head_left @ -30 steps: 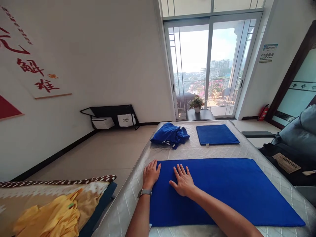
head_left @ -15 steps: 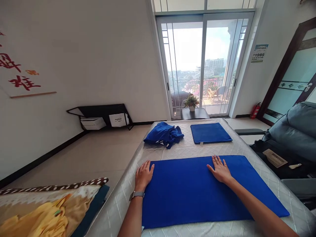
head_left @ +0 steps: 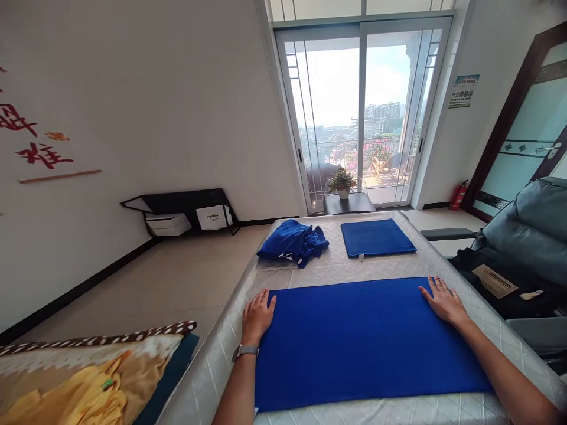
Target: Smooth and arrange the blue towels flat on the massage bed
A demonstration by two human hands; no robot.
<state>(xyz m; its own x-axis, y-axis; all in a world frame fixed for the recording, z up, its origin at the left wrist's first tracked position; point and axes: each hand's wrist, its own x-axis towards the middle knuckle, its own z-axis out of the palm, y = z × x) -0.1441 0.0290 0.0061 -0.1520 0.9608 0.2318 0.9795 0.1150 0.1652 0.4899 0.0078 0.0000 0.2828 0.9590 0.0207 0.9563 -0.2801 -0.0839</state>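
Observation:
A flat, folded blue cloth (head_left: 358,342) lies smooth across the near part of the mattress (head_left: 305,275). My left hand (head_left: 257,314) rests at its far left corner, palm down, fingers close together but stretched out; a grey band circles that wrist. At the far right corner my right hand (head_left: 445,302) lies flat with its fingers spread. Neither hand grips anything. Beyond them, a crumpled blue cloth (head_left: 292,241) is heaped on the left, and a smaller folded blue cloth (head_left: 376,237) with a white tag lies on the right.
A yellow cloth (head_left: 84,392) and patterned bedding (head_left: 146,360) sit at lower left. To the right stands a dark armchair (head_left: 535,218) with items on its seat. A potted plant (head_left: 343,184) stands on a chair before the sliding glass door (head_left: 362,118). A black rack (head_left: 186,200) leans by the wall.
My right hand has slid rightward over the folded cloth, from right of its middle to its far right corner. My left hand has stayed in place.

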